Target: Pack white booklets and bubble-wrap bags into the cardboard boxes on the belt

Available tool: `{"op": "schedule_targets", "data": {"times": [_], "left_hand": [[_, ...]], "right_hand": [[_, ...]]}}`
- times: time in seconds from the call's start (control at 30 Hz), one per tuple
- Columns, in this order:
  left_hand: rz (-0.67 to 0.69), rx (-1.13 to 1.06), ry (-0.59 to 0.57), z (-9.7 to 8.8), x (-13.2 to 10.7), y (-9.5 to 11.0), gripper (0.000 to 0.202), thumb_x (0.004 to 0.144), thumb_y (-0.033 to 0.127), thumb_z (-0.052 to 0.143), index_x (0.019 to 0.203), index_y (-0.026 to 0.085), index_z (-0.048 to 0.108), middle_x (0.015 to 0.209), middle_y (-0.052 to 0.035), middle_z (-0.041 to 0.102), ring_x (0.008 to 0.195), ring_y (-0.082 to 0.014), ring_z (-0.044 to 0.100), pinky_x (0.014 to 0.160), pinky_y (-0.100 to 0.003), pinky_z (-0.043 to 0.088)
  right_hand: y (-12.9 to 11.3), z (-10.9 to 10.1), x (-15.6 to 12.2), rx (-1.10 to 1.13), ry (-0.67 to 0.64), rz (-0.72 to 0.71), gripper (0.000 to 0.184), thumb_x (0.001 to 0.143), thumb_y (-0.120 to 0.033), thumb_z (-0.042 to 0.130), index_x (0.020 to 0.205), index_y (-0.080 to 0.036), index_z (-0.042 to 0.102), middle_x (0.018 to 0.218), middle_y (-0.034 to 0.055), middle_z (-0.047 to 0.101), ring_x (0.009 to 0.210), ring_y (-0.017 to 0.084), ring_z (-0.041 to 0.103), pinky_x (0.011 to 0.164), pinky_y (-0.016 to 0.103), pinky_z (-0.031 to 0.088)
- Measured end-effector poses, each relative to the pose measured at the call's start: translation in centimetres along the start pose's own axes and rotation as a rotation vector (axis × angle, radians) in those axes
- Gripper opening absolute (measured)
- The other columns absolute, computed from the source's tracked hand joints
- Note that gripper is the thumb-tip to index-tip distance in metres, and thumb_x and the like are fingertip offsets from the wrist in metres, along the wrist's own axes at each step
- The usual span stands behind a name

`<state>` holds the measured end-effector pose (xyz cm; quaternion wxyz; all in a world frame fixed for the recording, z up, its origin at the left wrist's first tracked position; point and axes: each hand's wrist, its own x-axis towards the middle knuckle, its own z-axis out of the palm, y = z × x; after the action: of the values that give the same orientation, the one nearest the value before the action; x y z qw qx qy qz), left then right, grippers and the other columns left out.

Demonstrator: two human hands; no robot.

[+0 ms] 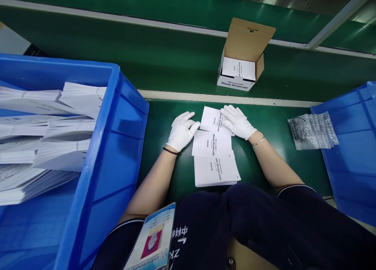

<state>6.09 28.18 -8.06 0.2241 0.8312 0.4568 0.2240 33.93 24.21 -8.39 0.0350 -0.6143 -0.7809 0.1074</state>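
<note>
Both my hands wear white gloves. My left hand (pixel 182 130) lies on the green table with fingers stretched out, its fingertips touching the left edge of a white printed leaflet (pixel 214 120). My right hand (pixel 236 121) rests flat on the right side of that same leaflet, fingers spread. Two more white leaflets (pixel 212 144) (pixel 216 169) lie overlapping just below it, toward my body. An open cardboard box (pixel 241 62) with a white leaflet inside stands on the belt beyond my hands.
A large blue bin (pixel 117 117) full of stacked white leaflets fills the left. Another blue bin (pixel 352 152) sits at the right, with a pile of clear plastic bags (pixel 313 131) on its edge. A badge hangs on my dark shirt.
</note>
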Motion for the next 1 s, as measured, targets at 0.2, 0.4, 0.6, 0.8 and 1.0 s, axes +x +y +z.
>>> {"op": "schedule_targets", "data": {"times": [0.2, 0.4, 0.6, 0.8, 1.0], "left_hand": [[-0.161, 0.064, 0.019, -0.5, -1.0, 0.8, 0.052, 0.093, 0.049, 0.047, 0.06, 0.017, 0.072, 0.137, -0.0104, 0.061, 0.14, -0.037, 0.041, 0.119, -0.056, 0.024], [-0.233, -0.128, -0.149, -0.7, -1.2, 2.1, 0.037, 0.08, 0.047, 0.068, 0.055, 0.019, 0.067, 0.147, -0.0071, 0.051, 0.147, -0.0393, 0.026, 0.121, -0.061, 0.01], [-0.31, -0.825, 0.007, -1.1, -0.9, 1.9, 0.03, 0.073, 0.041, 0.076, 0.059, 0.018, 0.064, 0.139, -0.012, 0.059, 0.135, -0.0348, 0.048, 0.115, -0.051, 0.034], [-0.629, -1.39, 0.194, -1.1, -0.4, 1.2, 0.043, 0.062, 0.042, 0.086, 0.088, 0.012, 0.07, 0.105, -0.0136, 0.073, 0.097, -0.0285, 0.07, 0.081, -0.038, 0.057], [-0.645, -1.502, 0.228, -0.6, 0.2, 0.8, 0.037, 0.077, 0.042, 0.076, 0.1, 0.014, 0.065, 0.114, -0.0145, 0.071, 0.103, -0.0265, 0.069, 0.087, -0.04, 0.058]], "right_hand": [[-0.3, 0.6, -0.5, -0.08, 0.065, -0.012, 0.06, 0.099, -0.048, 0.038, 0.15, -0.017, 0.041, 0.16, 0.0109, 0.03, 0.149, 0.032, 0.022, 0.121, 0.053, 0.017], [-0.9, 0.6, -0.3, -0.102, 0.047, 0.018, 0.062, 0.099, -0.05, 0.04, 0.151, -0.018, 0.04, 0.161, 0.0115, 0.029, 0.149, 0.032, 0.021, 0.121, 0.053, 0.018], [-0.7, 0.7, -0.3, -0.065, 0.092, 0.022, 0.057, 0.1, -0.047, 0.036, 0.148, -0.017, 0.045, 0.159, 0.01, 0.034, 0.148, 0.03, 0.026, 0.122, 0.051, 0.017], [-0.2, 0.5, -0.5, 0.064, 0.106, 0.016, 0.056, 0.103, -0.046, 0.025, 0.144, -0.02, 0.051, 0.153, 0.006, 0.044, 0.146, 0.028, 0.031, 0.121, 0.051, 0.02], [-2.1, -1.4, -1.6, 0.495, 0.299, 0.043, 0.077, 0.097, -0.068, 0.017, 0.142, -0.016, 0.052, 0.145, 0.0116, 0.053, 0.141, 0.029, 0.04, 0.119, 0.05, 0.028]]}}
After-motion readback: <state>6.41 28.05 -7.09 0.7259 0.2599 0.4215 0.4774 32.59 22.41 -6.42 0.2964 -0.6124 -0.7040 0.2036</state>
